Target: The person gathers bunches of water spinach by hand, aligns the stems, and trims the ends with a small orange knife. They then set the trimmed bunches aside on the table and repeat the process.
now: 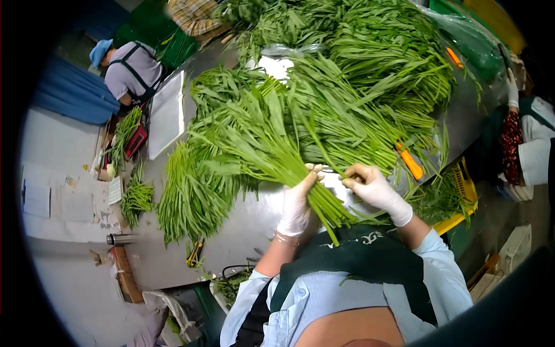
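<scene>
My left hand (pixel 296 203), in a white glove, is closed around the stems of a leafy water spinach bunch (pixel 260 141). The bunch's leaves point away from me, and its stem ends stick out toward my apron. To its right, my gloved right hand (pixel 376 189) pinches the lower end of a single water spinach stem (pixel 318 141). A large heap of the same greens (pixel 387 63) lies beyond my hands, with another pile (pixel 191 194) to the left. An orange-handled knife (pixel 409 161) rests beside the heap, right of my right hand.
The metal table (pixel 222 222) carries a yellow-black cutter (pixel 195 253), a white tray (pixel 166 118) and a second orange tool (pixel 454 57). A yellow basket (pixel 457 220) with greens stands at the right edge. Co-workers (pixel 136 69) are at the far left and right.
</scene>
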A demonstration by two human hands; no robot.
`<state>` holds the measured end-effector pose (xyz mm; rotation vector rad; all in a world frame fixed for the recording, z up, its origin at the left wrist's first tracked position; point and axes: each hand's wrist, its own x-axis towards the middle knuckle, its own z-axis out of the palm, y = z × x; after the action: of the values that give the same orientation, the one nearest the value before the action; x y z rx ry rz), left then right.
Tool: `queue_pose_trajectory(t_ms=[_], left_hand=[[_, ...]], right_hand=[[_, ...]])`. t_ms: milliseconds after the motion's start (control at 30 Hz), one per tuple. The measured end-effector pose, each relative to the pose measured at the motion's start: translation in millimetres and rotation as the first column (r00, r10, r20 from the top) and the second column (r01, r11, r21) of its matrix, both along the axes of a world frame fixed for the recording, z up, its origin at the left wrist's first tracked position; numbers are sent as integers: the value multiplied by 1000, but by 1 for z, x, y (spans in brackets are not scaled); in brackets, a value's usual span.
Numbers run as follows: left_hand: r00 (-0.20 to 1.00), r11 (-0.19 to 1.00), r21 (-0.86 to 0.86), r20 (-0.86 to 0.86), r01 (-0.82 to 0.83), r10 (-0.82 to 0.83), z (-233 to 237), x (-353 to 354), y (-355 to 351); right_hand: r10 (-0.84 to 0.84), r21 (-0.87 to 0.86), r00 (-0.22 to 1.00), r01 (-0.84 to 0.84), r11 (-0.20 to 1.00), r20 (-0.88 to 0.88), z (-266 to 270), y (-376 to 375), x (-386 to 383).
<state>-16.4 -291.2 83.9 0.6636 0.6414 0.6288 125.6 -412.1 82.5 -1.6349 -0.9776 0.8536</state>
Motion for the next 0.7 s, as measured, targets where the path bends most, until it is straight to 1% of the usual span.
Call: queue_pose_trajectory(t_ms=[33,67,133,167,200,267,300,333,367,400,433,467,500,533,567,600,633,667,700], left_hand=[[1000,1000,23,-1,-16,16,-3,2,1],[1000,999,45,0,-29,29,-5,2,1],[998,996,71,-23,-49,50,-5,0,3],[997,994,93,-38,-63,67,-9,0,5],[995,990,116,-54,-77,83,-12,-1,7],[995,992,105,-66,-72,80,-15,-4,9],[994,993,100,-72,-68,76,-15,-5,10],[996,994,93,-60,-54,59,-15,-6,10],[998,996,86,-48,-34,38,-14,-6,10],[999,997,78,-35,-12,15,-13,-5,9],[1000,997,75,-13,9,-8,-7,-4,7],[999,997,72,8,32,-33,4,-2,4],[998,996,69,27,54,-56,9,-1,3],[997,997,57,40,58,-60,9,-1,3],[997,997,45,53,59,-61,10,-2,5],[996,998,34,66,58,-60,10,-4,7],[994,996,28,57,87,-89,4,-7,12],[995,996,35,50,80,-82,3,-7,12],[996,996,41,43,73,-75,4,-6,10]], right_hand=[[17,12,993,-19,1000,118,6,2,-7],[30,36,970,-40,999,243,0,4,-11],[2,142,895,-73,987,445,7,5,-22],[64,82,836,-129,988,546,0,4,-22],[81,97,800,-171,980,595,1,4,-23],[103,122,719,-254,959,687,6,3,-25],[123,177,781,-287,941,612,10,5,-21],[139,160,888,-229,960,438,13,10,-18],[135,131,960,-171,977,245,17,15,-16],[113,90,993,-117,989,43,19,21,-12],[117,19,993,-118,993,10,15,28,-5],[214,83,977,-214,973,11,12,35,3],[319,50,940,-315,948,-118,22,36,8],[413,32,876,-418,908,-249,32,36,11],[476,105,822,-468,877,-313,25,35,15],[492,142,780,-477,867,-386,30,34,18],[513,197,756,-476,857,-407,22,35,22],[536,251,730,-474,844,-424,14,36,26],[418,115,812,-408,906,-407,22,37,22]])
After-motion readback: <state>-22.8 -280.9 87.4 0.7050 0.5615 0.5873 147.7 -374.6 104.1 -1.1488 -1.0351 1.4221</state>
